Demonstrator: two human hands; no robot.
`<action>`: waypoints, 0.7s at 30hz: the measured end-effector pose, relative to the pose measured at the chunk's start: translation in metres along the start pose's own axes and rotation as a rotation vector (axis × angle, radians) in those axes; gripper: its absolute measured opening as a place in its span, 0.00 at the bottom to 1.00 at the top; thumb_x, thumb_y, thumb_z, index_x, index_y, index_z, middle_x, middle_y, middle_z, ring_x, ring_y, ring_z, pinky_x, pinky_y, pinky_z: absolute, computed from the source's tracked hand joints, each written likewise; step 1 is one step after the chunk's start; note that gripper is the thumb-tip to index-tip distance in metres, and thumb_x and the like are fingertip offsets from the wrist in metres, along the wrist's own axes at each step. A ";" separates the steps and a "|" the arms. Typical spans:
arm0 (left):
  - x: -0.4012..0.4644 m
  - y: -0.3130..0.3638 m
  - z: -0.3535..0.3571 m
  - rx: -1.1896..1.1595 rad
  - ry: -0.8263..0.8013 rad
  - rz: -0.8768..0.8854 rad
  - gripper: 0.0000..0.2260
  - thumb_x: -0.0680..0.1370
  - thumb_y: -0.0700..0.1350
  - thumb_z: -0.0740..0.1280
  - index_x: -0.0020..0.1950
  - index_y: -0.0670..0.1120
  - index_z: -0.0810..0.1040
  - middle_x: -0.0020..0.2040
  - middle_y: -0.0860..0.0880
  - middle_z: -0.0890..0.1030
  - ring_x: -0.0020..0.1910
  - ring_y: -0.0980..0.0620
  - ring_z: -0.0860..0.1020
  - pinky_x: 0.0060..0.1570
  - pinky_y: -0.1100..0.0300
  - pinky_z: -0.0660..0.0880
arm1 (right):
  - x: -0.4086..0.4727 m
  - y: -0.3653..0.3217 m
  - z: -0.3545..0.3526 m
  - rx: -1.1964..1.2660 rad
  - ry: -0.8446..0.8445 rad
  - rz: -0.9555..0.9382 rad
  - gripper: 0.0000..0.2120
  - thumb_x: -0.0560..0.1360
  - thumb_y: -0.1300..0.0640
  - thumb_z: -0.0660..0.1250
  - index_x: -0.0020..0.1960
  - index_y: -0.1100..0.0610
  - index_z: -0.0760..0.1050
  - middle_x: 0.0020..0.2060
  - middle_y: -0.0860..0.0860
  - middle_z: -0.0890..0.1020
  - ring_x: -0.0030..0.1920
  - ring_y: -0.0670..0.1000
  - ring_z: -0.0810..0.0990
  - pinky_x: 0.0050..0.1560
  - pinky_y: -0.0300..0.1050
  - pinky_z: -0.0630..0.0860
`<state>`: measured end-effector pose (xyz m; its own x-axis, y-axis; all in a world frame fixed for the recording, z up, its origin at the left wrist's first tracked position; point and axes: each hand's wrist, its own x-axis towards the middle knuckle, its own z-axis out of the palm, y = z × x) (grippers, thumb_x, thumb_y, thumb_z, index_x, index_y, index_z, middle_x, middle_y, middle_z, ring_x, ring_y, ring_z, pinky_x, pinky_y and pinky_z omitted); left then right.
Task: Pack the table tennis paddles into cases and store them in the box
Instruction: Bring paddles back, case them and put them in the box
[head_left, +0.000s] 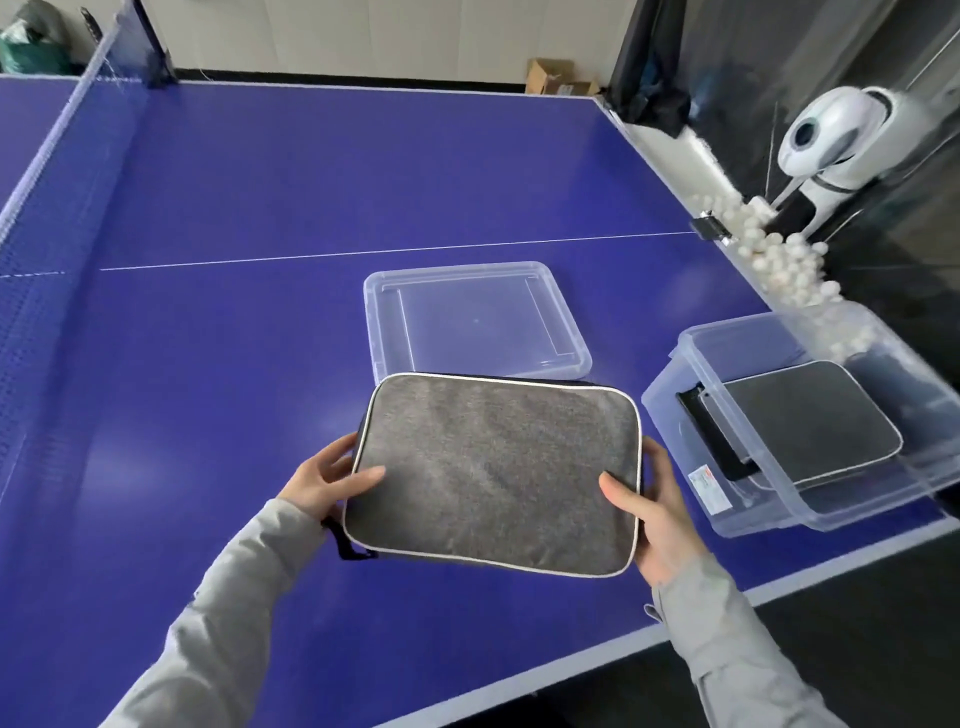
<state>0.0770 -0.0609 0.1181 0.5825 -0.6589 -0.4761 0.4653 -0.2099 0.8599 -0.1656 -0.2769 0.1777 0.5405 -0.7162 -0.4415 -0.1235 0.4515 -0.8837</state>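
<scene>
The big blue table-tennis worktop (260, 182) is carrying everything I am working with. At its right corner the clear plastic storage box (727, 415) is standing open, and one grey fabric rectangular case with white piping (810, 421) is already lying flat inside it, so I judge that half of the job is done. The box's clear plastic lid (478, 317) is lying flat on the worktop, well apart from the box and just beyond what I am holding.

The second grey fabric case with white piping (493, 467) is being held between both hands just above the near part of the worktop, tilted slightly toward me, left of the box. It is looking closed, though I cannot see its zip or whether a paddle is inside. What is left, as I read it: moving this case right into the box, then probably lidding it.

My left hand (327, 478) is gripping the case's left edge, thumb on top, fingers (332, 452) curling underneath. My right hand (654, 504) is clasping the right edge likewise, thumb lying across the fabric.
</scene>
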 end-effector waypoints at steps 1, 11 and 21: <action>0.001 -0.002 0.005 0.009 -0.007 0.012 0.44 0.45 0.56 0.82 0.59 0.49 0.77 0.50 0.48 0.83 0.49 0.48 0.81 0.48 0.56 0.78 | -0.002 -0.001 -0.004 -0.012 0.016 -0.002 0.25 0.71 0.67 0.68 0.63 0.49 0.69 0.42 0.47 0.84 0.46 0.51 0.81 0.51 0.54 0.76; -0.021 -0.017 0.053 -0.043 0.084 0.106 0.40 0.40 0.59 0.82 0.52 0.54 0.80 0.47 0.54 0.84 0.50 0.49 0.80 0.56 0.51 0.74 | -0.007 0.001 -0.043 -0.108 0.104 -0.075 0.21 0.71 0.63 0.71 0.60 0.50 0.72 0.49 0.49 0.82 0.54 0.53 0.79 0.60 0.55 0.75; -0.066 -0.032 0.126 -0.047 0.151 0.196 0.44 0.40 0.59 0.82 0.55 0.53 0.78 0.47 0.54 0.84 0.45 0.55 0.82 0.48 0.58 0.79 | -0.017 -0.003 -0.121 -0.260 0.060 -0.205 0.20 0.70 0.55 0.73 0.59 0.43 0.72 0.57 0.47 0.79 0.58 0.50 0.77 0.61 0.54 0.74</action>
<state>-0.0599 -0.1017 0.1455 0.7559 -0.5678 -0.3258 0.3621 -0.0520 0.9307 -0.2746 -0.3307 0.1694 0.5275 -0.8114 -0.2517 -0.2292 0.1494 -0.9618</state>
